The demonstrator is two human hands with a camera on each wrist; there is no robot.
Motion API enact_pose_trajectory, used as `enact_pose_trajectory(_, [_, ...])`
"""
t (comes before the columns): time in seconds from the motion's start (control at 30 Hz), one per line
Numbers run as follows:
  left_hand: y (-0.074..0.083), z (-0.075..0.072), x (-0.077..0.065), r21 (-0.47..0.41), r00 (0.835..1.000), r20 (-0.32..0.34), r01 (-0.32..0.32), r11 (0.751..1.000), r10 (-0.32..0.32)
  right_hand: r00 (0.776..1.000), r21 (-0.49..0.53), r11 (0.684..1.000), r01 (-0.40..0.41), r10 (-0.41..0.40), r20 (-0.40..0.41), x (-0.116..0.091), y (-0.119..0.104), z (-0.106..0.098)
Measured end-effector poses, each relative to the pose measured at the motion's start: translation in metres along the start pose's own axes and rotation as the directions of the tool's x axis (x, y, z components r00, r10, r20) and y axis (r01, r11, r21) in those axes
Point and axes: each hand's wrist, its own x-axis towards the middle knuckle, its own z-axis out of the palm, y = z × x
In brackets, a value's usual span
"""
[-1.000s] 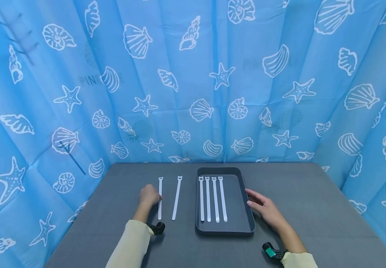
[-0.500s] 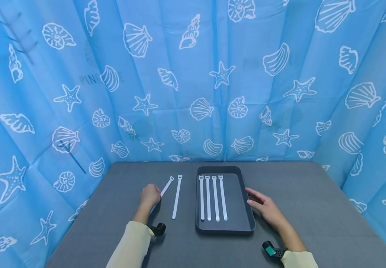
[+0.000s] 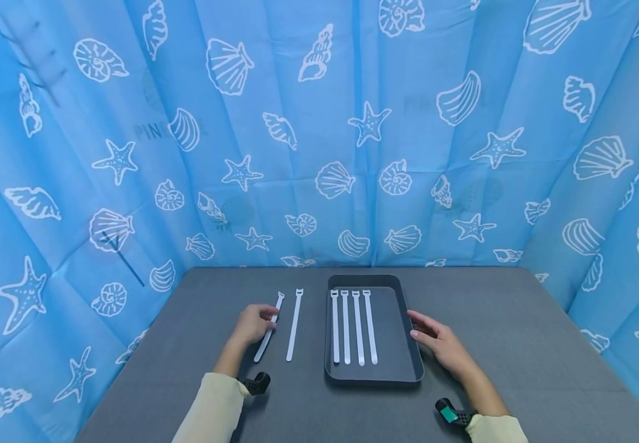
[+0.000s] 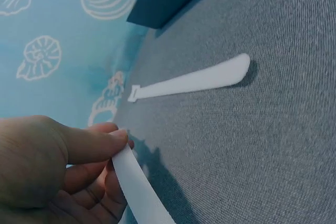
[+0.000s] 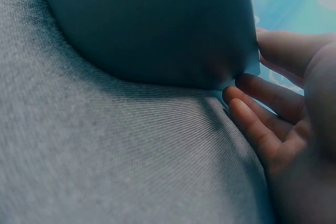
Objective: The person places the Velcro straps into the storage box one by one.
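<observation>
My left hand (image 3: 253,324) pinches a white hook-and-loop cable tie (image 4: 137,186) between thumb and fingers near its middle. The held tie slants, its slotted head up and to the right, its rounded tail toward me. Just right of it a second white cable tie (image 3: 295,326) lies flat on the table. Farther right stands a dark grey tray (image 3: 394,351), with several white cable ties (image 3: 359,329) side by side in its left half, heads away from me. My right hand (image 3: 442,351) touches the tray's right wall with its fingertips, the fingers loosely bent.
A grey cloth covers the table (image 3: 486,307). Behind and at both sides hangs a blue curtain (image 3: 308,147) with white shells and starfish. Each wrist wears a black camera mount, the right one (image 3: 452,413) with a green patch.
The left hand has turned the cable tie: it stood nearly straight, then tilted, and now slants with its tail showing below the hand. The right hand and the tray have stayed put.
</observation>
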Motion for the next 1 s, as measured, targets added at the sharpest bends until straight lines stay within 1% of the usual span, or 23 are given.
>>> enact_pose_trajectory(0.23, [0.008, 0.000, 0.000, -0.042, 0.999, -0.002, -0.035, 0.999, 0.035, 1.000, -0.001, 1.000, 0.000, 0.000, 0.001, 0.000, 0.001, -0.001])
enact_pose_trajectory(0.43, [0.018, -0.002, -0.001, -0.117, 0.997, 0.011, -0.072, 0.990, 0.074, 1.000, 0.004, 1.000, 0.001, -0.001, 0.004, 0.000, 0.000, -0.002])
enact_pose_trajectory(0.47, [0.020, -0.003, -0.002, -0.134, 0.997, 0.010, -0.075, 0.988, 0.077, 1.000, 0.005, 1.000, 0.000, 0.000, 0.004, 0.000, 0.000, -0.002])
enact_pose_trajectory(0.57, [0.027, -0.004, -0.003, -0.156, 0.993, 0.004, -0.114, 0.981, 0.116, 1.000, 0.004, 1.000, 0.000, 0.000, 0.006, 0.000, 0.001, -0.002])
enact_pose_trajectory(0.8, [0.051, -0.004, -0.009, -0.188, 0.994, -0.015, -0.114, 0.976, 0.113, 1.000, 0.005, 1.000, 0.000, 0.000, 0.011, 0.000, 0.002, -0.001])
enact_pose_trajectory(1.0, [0.071, -0.003, -0.013, -0.231, 0.985, -0.005, -0.168, 0.958, 0.171, 1.000, 0.004, 1.000, 0.000, 0.000, 0.008, 0.000, 0.005, 0.000])
